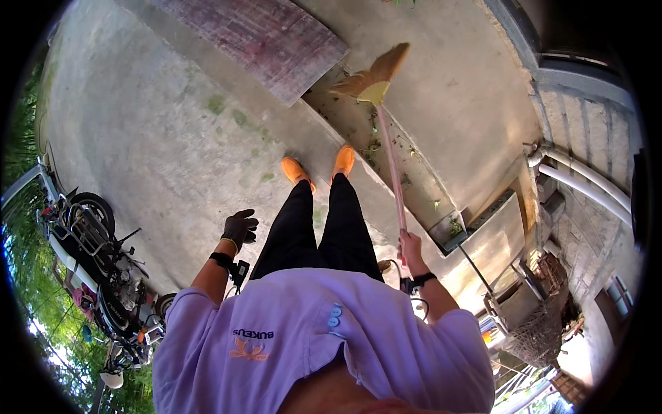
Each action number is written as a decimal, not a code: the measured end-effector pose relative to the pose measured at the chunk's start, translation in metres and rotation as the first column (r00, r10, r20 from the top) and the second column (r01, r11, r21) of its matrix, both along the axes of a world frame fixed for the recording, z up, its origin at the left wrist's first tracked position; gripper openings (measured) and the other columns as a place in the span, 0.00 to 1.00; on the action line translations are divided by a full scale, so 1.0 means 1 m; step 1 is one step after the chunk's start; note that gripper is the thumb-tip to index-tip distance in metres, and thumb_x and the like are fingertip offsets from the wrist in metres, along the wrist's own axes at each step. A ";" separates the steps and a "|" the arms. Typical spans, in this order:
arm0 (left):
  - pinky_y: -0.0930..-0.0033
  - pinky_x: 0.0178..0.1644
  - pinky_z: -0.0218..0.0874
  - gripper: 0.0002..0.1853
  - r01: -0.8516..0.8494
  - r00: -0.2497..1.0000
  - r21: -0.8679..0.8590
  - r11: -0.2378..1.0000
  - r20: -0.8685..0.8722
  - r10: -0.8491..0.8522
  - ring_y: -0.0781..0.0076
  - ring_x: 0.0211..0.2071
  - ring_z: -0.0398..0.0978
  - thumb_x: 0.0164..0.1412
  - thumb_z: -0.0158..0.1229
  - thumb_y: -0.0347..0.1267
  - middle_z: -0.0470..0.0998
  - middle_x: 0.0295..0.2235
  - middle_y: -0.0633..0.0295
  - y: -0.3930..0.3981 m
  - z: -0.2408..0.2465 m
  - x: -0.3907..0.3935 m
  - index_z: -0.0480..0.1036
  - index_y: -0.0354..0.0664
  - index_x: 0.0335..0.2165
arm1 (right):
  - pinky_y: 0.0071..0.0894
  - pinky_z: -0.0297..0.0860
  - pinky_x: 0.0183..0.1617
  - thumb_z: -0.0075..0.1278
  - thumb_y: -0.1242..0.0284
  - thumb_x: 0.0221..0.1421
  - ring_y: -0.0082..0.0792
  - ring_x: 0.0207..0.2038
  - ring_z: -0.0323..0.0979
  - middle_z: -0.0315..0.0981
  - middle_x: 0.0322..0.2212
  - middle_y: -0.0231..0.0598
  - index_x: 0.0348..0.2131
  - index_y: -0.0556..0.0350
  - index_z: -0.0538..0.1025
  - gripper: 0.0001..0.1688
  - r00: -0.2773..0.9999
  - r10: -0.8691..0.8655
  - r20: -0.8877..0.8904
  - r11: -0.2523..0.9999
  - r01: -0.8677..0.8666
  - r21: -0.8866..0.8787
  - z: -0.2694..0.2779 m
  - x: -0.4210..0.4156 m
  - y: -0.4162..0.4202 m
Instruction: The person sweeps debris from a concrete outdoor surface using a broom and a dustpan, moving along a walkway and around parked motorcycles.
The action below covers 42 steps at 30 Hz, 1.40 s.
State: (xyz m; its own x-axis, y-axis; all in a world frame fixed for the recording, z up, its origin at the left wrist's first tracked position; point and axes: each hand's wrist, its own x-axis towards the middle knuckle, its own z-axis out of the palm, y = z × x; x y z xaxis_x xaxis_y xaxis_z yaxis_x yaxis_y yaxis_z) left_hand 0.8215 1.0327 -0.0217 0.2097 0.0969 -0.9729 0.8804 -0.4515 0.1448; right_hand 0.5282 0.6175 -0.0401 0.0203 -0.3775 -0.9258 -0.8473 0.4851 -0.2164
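My right hand (410, 249), bare, is closed round the end of the pinkish handle of a grass broom (374, 89). The broom reaches away from me over a shallow concrete drain channel (395, 150), its fanned brown bristles lying across the channel's far part. Leaves and small green weeds are scattered in the channel. My left hand (240, 227), in a dark glove, hangs beside my left leg with its fingers apart and holds nothing. Whether the bristles touch the ground, I cannot tell.
A reddish flat board (279, 46) covers the channel's far stretch. A motorcycle (95, 259) stands at the left. Along the right run a block wall (584, 124) and white pipes (584, 191). A wire-mesh basket (535, 331) is at the lower right. My orange shoes (343, 159) stand beside the channel.
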 end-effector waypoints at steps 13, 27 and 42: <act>0.67 0.19 0.68 0.27 -0.036 0.995 0.031 0.999 0.090 0.033 0.68 0.15 0.71 0.46 0.60 0.28 0.76 0.26 0.56 0.008 0.002 0.014 0.71 0.43 0.48 | 0.51 0.65 0.36 0.43 0.47 0.54 0.54 0.33 0.73 0.74 0.25 0.53 0.24 0.59 0.75 0.31 0.597 0.636 -0.489 0.590 -0.785 -0.189 0.065 -0.018 -0.018; 0.66 0.21 0.68 0.27 -0.014 0.992 0.017 1.000 0.124 0.012 0.66 0.16 0.72 0.48 0.58 0.29 0.75 0.29 0.53 0.011 0.010 0.019 0.69 0.43 0.50 | 0.53 0.65 0.37 0.42 0.49 0.55 0.57 0.36 0.73 0.74 0.28 0.58 0.27 0.64 0.77 0.33 0.451 0.694 -0.560 0.482 -0.870 -0.103 -0.009 -0.052 -0.048; 0.64 0.20 0.69 0.28 -0.022 1.000 -0.027 0.999 -0.002 0.022 0.65 0.15 0.72 0.47 0.58 0.28 0.74 0.25 0.55 0.011 -0.022 -0.010 0.68 0.42 0.51 | 0.26 0.51 0.08 0.50 0.55 0.56 0.25 0.08 0.53 0.58 0.11 0.30 0.20 0.57 0.67 0.25 0.871 -0.082 -0.485 0.969 -0.044 -0.241 0.194 -0.145 0.007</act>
State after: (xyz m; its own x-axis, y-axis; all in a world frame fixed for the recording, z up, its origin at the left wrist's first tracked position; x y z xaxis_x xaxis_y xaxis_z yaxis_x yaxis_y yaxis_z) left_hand 0.8114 1.0436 -0.0436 0.2066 0.0750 -0.9756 0.8904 -0.4278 0.1556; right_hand 0.3829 0.6249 0.1535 -0.4191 -0.5818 -0.6970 -0.8650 0.4893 0.1116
